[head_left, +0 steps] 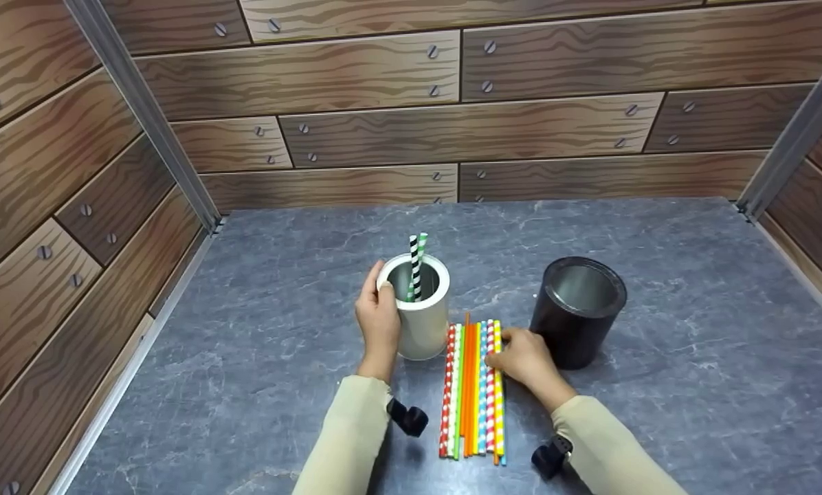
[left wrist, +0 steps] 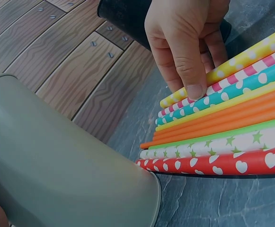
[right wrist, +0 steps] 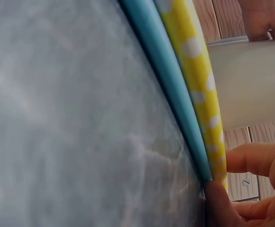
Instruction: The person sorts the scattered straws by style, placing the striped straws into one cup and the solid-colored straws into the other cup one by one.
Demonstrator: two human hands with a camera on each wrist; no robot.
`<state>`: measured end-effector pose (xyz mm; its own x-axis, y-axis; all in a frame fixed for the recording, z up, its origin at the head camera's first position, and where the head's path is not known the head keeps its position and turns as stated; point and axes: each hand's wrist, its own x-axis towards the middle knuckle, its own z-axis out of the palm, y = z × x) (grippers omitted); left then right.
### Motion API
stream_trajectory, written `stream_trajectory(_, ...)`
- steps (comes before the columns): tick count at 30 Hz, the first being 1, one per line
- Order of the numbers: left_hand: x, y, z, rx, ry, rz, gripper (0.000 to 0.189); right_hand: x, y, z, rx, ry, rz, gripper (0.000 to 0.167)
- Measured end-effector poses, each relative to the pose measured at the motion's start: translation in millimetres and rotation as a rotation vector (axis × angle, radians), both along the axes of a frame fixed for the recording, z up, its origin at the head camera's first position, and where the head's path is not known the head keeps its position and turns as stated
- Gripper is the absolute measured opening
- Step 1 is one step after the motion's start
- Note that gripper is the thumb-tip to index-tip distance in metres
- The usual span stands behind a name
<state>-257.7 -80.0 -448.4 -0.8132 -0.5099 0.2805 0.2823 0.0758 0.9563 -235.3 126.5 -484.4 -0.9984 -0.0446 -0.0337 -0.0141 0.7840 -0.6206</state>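
Observation:
A white canister point(head_left: 425, 333) stands upright, a black-and-white striped straw point(head_left: 415, 271) and a green-and-white one point(head_left: 423, 242) leaning inside it. My left hand point(head_left: 378, 320) grips its left side near the rim, thumb toward me. To its right lies a row of colourful straws point(head_left: 469, 392): red with hearts, white with green stars, plain orange, turquoise dotted and others. My right hand point(head_left: 526, 361) pinches at the row's right edge, thumb over the straws and fingers beside the yellow polka-dot straw point(left wrist: 222, 71). In the right wrist view a plain blue straw point(right wrist: 168, 75) lies under that yellow one.
A black open canister point(head_left: 572, 337) stands just right of my right hand. Wood-patterned walls point(head_left: 356, 75) enclose the grey marbled table point(head_left: 246, 357) at the back and both sides.

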Motion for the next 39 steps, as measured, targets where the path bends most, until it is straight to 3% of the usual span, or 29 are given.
stream_trajectory(12, 4.1, 0.8, 4.6, 0.021, 0.008, -0.022, 0.041, -2.2, 0, 1.8, -0.057, -0.054, -0.031, 0.039)
stream_trajectory(20, 1.3, 0.1, 0.6, 0.011, 0.003, -0.001, 0.041, -3.6, -1, 3.0, -0.135, -0.078, -0.05, 0.039)
stream_trajectory(32, 0.5, -0.1, -1.7, 0.022, 0.004, -0.01, 0.041, -9.0, -2, 21.1, -0.131, -0.063, -0.035, 0.056)
stream_trajectory(39, 0.6, -0.4, -0.9, 0.004, -0.002, -0.02, 0.042, -13.0, -6, 35.8, -0.175, -0.045, -0.043, 0.056)
